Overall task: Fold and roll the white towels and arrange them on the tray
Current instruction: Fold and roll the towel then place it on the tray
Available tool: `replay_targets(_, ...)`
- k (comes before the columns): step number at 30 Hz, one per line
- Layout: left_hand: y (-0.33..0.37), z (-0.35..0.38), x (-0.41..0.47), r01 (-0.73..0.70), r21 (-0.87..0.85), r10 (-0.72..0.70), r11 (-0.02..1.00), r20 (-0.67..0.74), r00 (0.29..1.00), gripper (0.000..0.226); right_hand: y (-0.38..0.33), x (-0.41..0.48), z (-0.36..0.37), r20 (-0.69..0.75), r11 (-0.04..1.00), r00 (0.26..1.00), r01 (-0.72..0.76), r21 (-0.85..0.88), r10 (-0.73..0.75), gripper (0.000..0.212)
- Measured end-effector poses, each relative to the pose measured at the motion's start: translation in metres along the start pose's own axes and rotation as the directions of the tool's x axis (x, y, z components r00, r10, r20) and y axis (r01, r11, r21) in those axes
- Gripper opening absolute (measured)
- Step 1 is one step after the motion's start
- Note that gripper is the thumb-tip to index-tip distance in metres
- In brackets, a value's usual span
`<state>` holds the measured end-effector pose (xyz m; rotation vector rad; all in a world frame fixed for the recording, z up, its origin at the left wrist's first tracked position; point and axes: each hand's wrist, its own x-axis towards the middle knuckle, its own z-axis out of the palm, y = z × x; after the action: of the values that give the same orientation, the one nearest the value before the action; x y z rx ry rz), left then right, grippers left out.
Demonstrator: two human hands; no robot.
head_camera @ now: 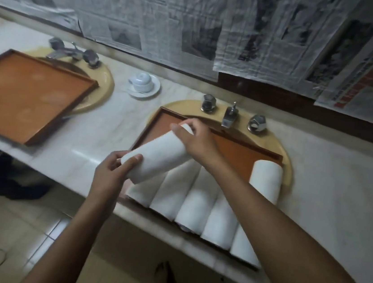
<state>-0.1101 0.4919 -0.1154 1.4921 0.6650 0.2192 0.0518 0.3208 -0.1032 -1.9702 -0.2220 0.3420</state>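
while left hand [112, 169], right hand [196, 140] clasp rolled towel [159, 155] over tray [234, 153], forearm [257, 205] hides part of towel row [192, 206].

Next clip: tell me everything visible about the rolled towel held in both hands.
The held towel is plain white, soft-looking cloth rolled into a smooth, tight cylinder. It is tilted, near end lower left, far end upper right, above the left part of the brown tray and the row of rolled towels lying there. The left hand grips its near end, the right hand its far end from above. Whether it touches the towels beneath cannot be told.
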Motion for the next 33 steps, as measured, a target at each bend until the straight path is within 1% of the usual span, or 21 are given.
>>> replay_targets(3, -0.01, -0.037, 0.016, -0.006, 0.04, 0.01, 0.999, -0.105, 0.994, 0.028, -0.021, 0.033, 0.057, 0.108, 0.991, 0.994, -0.006, -0.131, 0.021, 0.051)
replay_targets(6, -0.032, -0.06, 0.031, 0.038, 0.118, -0.019, 0.992, -0.162, 0.987, 0.03, -0.028, 0.06, 0.101, 0.199, 0.967, 0.977, -0.022, -0.254, 0.074, 0.053)
replay_targets(7, -0.039, -0.065, 0.036, 0.061, 0.147, -0.036, 0.987, -0.171, 0.985, 0.036, -0.026, 0.07, 0.113, 0.209, 0.951, 0.973, -0.029, -0.308, 0.098, 0.055)
replay_targets(9, -0.053, -0.071, 0.042, 0.115, 0.229, -0.076, 0.967, -0.17, 0.982, 0.044, -0.024, 0.084, 0.131, 0.24, 0.909, 0.96, -0.033, -0.416, 0.145, 0.068)
replay_targets(11, -0.062, -0.072, 0.044, 0.132, 0.353, -0.082, 0.926, -0.153, 0.985, 0.039, -0.016, 0.094, 0.142, 0.275, 0.852, 0.938, -0.04, -0.522, 0.212, 0.08)
replay_targets(13, -0.066, -0.072, 0.047, 0.112, 0.478, -0.046, 0.871, -0.146, 0.988, 0.03, -0.007, 0.1, 0.149, 0.316, 0.79, 0.912, -0.014, -0.612, 0.261, 0.077)
replay_targets(15, -0.07, -0.072, 0.052, 0.102, 0.535, -0.03, 0.839, -0.141, 0.99, 0.028, -0.003, 0.101, 0.15, 0.326, 0.73, 0.899, 0.01, -0.683, 0.292, 0.077)
replay_targets(18, -0.074, -0.074, 0.061, 0.12, 0.522, -0.064, 0.844, -0.124, 0.99, 0.03, -0.004, 0.103, 0.152, 0.282, 0.71, 0.907, -0.027, -0.704, 0.314, 0.083)
replay_targets(19, -0.074, -0.074, 0.062, 0.123, 0.515, -0.07, 0.848, -0.122, 0.99, 0.029, -0.006, 0.102, 0.151, 0.282, 0.716, 0.907, -0.031, -0.697, 0.314, 0.082)
replay_targets(20, -0.075, -0.075, 0.063, 0.129, 0.497, -0.078, 0.858, -0.123, 0.989, 0.028, -0.006, 0.101, 0.148, 0.287, 0.734, 0.91, -0.027, -0.679, 0.298, 0.074)
replay_targets(21, -0.075, -0.076, 0.064, 0.141, 0.477, -0.093, 0.867, -0.123, 0.988, 0.027, -0.006, 0.099, 0.143, 0.305, 0.761, 0.917, 0.001, -0.648, 0.259, 0.061)
replay_targets(23, -0.076, -0.075, 0.06, 0.171, 0.43, -0.137, 0.886, -0.109, 0.985, 0.027, 0.002, 0.086, 0.13, 0.367, 0.836, 0.918, 0.082, -0.543, 0.149, 0.039)
replay_targets(24, -0.076, -0.073, 0.058, 0.178, 0.404, -0.149, 0.897, -0.103, 0.983, 0.027, 0.007, 0.079, 0.124, 0.4, 0.862, 0.91, 0.115, -0.494, 0.108, 0.038)
replay_targets(25, -0.075, -0.071, 0.056, 0.179, 0.386, -0.15, 0.905, -0.104, 0.983, 0.027, 0.01, 0.072, 0.118, 0.438, 0.864, 0.896, 0.161, -0.477, 0.074, 0.044)
replay_targets(27, -0.073, -0.067, 0.053, 0.16, 0.388, -0.125, 0.908, -0.115, 0.985, 0.024, 0.018, 0.063, 0.117, 0.468, 0.814, 0.884, 0.27, -0.514, 0.003, 0.049)
replay_targets(29, -0.072, -0.065, 0.052, 0.134, 0.405, -0.093, 0.905, -0.12, 0.988, 0.024, 0.019, 0.061, 0.123, 0.441, 0.798, 0.897, 0.276, -0.536, -0.015, 0.046)
replay_targets(31, -0.075, -0.064, 0.05, 0.123, 0.422, -0.077, 0.898, -0.125, 0.989, 0.027, 0.013, 0.058, 0.126, 0.429, 0.788, 0.903, 0.289, -0.544, -0.035, 0.041)
replay_targets(33, -0.079, -0.066, 0.047, 0.111, 0.438, -0.066, 0.892, -0.116, 0.991, 0.031, 0.01, 0.054, 0.128, 0.444, 0.748, 0.895, 0.321, -0.582, -0.039, 0.036)
